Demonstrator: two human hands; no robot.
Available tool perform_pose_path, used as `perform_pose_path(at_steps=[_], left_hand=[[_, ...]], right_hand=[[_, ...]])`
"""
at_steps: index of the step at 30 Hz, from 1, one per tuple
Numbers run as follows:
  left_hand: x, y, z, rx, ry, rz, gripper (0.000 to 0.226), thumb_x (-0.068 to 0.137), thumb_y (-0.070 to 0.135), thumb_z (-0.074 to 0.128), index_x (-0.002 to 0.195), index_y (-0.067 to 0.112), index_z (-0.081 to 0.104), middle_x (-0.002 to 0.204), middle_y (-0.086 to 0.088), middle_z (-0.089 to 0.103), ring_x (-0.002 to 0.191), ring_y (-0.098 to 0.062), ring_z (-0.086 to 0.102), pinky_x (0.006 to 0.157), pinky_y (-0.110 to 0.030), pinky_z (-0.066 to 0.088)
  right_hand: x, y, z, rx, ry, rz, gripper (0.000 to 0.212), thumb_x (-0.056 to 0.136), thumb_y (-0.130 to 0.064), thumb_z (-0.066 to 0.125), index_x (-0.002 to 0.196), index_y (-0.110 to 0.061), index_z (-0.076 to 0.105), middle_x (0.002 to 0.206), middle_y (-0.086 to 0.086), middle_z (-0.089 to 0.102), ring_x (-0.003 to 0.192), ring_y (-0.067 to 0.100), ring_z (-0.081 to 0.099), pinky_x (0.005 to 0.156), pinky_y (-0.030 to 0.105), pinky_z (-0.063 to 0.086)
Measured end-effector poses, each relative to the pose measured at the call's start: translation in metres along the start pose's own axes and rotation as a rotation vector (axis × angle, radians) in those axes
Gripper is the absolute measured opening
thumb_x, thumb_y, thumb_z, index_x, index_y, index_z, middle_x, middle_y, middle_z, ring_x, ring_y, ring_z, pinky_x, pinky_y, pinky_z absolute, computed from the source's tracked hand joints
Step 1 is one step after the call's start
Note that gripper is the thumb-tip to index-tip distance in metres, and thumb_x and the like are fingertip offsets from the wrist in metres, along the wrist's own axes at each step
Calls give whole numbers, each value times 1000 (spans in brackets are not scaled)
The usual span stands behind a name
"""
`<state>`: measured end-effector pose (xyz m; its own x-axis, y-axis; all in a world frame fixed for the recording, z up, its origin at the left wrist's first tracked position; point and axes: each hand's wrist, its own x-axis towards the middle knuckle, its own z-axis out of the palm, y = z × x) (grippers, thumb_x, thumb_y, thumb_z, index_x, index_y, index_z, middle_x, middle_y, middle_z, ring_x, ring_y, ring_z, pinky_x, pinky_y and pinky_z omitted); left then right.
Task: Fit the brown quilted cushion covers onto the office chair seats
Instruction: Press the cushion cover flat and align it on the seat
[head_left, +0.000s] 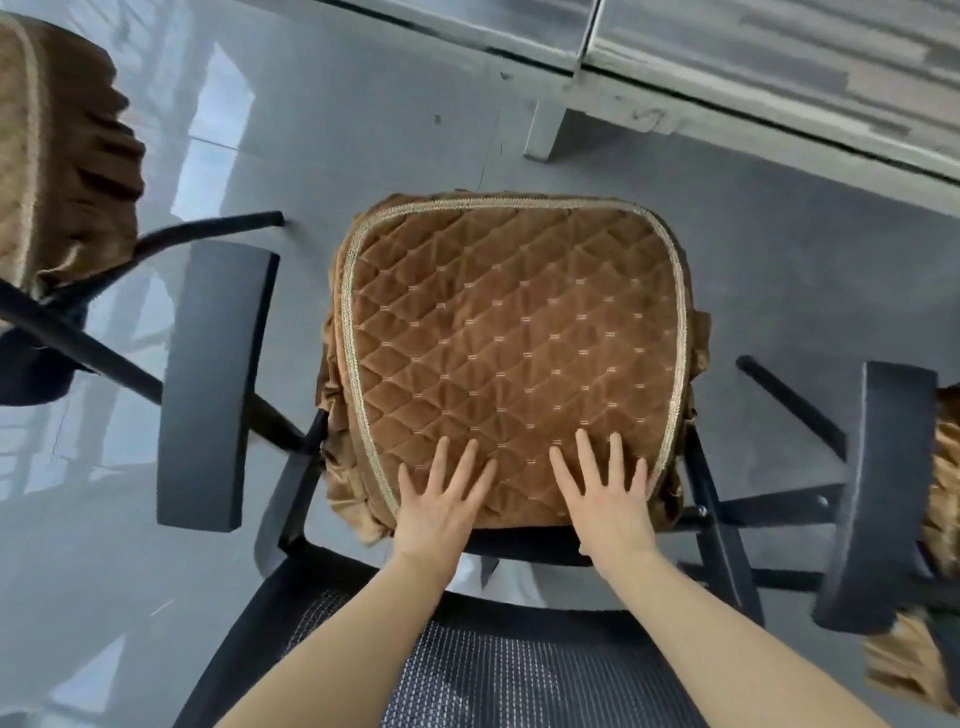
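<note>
From the head camera I look straight down over the mesh backrest of a chair, onto its seat. The cover lies on that seat: brown, quilted in diamonds, edged with a pale braid, its frilled skirt hanging down the left and right sides. At the near left corner the skirt bunches loosely beside the seat edge.

My left hand lies flat on the near part of the cover, fingers straight and spread, its heel at the near edge, close to the braid on that side. My right hand lies flat beside it, fingers also straight and spread, the outer ones reaching to the braid at the near right corner. Neither pinches any cloth; the two are apart.

The black armrests stand on either side of the seat, clear of the cover. At upper left a second cover sits on another chair. At the right edge more brown frill shows behind the right armrest; what it lies on I cannot tell. A grey glossy floor lies below, and a pale bench crosses the top right.
</note>
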<state>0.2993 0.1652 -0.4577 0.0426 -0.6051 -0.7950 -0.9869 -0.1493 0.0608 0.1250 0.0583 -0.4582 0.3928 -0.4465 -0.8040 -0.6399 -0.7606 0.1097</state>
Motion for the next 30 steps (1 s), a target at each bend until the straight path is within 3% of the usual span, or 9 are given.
perform_pose_path(at_steps=[3, 11, 14, 17, 19, 23, 26, 28, 30], left_hand=[[9, 5, 15, 42, 51, -20, 102, 94, 13, 55, 148, 25, -31, 157, -8, -34, 144, -41, -27, 108, -74, 10], [19, -2, 18, 56, 80, 0, 103, 93, 13, 57, 149, 28, -29, 160, -5, -29, 146, -39, -23, 110, -72, 13], [16, -11, 8, 5, 42, 46, 107, 89, 13, 62, 150, 30, -24, 161, -1, -26, 148, -35, -21, 113, -68, 15], [10, -16, -2, -20, 22, 71, 101, 88, 7, 57, 152, 31, -18, 161, 1, -22, 148, -33, -19, 113, -67, 16], [2, -20, -3, -16, 17, 91, 99, 86, 1, 52, 153, 32, -14, 162, 3, -20, 149, -32, -20, 113, -67, 15], [-17, -28, 6, -68, -65, 166, 98, 83, -2, 56, 152, 36, -2, 162, 9, -16, 149, -26, -18, 116, -64, 11], [-18, -35, 14, -213, -144, 185, 74, 89, 14, 59, 150, 36, 23, 163, 15, -9, 150, -18, -14, 119, -58, 13], [-12, -40, 10, -423, -179, 168, 55, 89, 31, 63, 142, 32, 46, 163, 16, 4, 151, -14, -6, 120, -50, 16], [-5, -43, 2, -613, -115, 107, 44, 89, 30, 63, 133, 28, 57, 157, 9, 30, 148, -17, 17, 120, -42, 21]], right_hand=[[11, -1, 13, 2, 99, -20, 99, 91, -15, 60, 150, -16, -19, 157, 26, -16, 138, 62, -6, 111, 66, 17], [9, 10, 15, 41, 143, -86, 111, 79, -6, 72, 152, -18, -12, 159, 21, -11, 140, 59, -5, 112, 64, 17], [-1, 20, 10, 33, 136, -145, 111, 66, -2, 80, 152, -14, 9, 154, 20, 17, 136, 56, 18, 106, 62, 31], [-7, 26, 9, 27, 160, -159, 111, 40, -4, 90, 139, -11, 41, 125, 9, 51, 110, 43, 49, 80, 54, 52], [-14, 25, 7, 84, 170, -193, 104, 48, -7, 88, 140, -13, 41, 125, 6, 51, 108, 41, 49, 80, 52, 52], [-36, 16, 14, 155, 94, -275, 87, 79, -15, 71, 150, -18, 21, 145, 3, 31, 132, 42, 31, 99, 52, 40], [-40, 25, 26, 203, -16, -354, 68, 86, -14, 64, 145, -18, 31, 140, 4, 39, 127, 30, 35, 94, 42, 47], [-39, 36, 32, 243, -85, -375, 60, 90, -18, 60, 144, -20, 34, 135, 4, 42, 123, 24, 38, 93, 39, 46], [-36, 44, 34, 320, -82, -326, 54, 93, -24, 56, 143, -23, 36, 134, 1, 42, 123, 20, 38, 98, 36, 43]])
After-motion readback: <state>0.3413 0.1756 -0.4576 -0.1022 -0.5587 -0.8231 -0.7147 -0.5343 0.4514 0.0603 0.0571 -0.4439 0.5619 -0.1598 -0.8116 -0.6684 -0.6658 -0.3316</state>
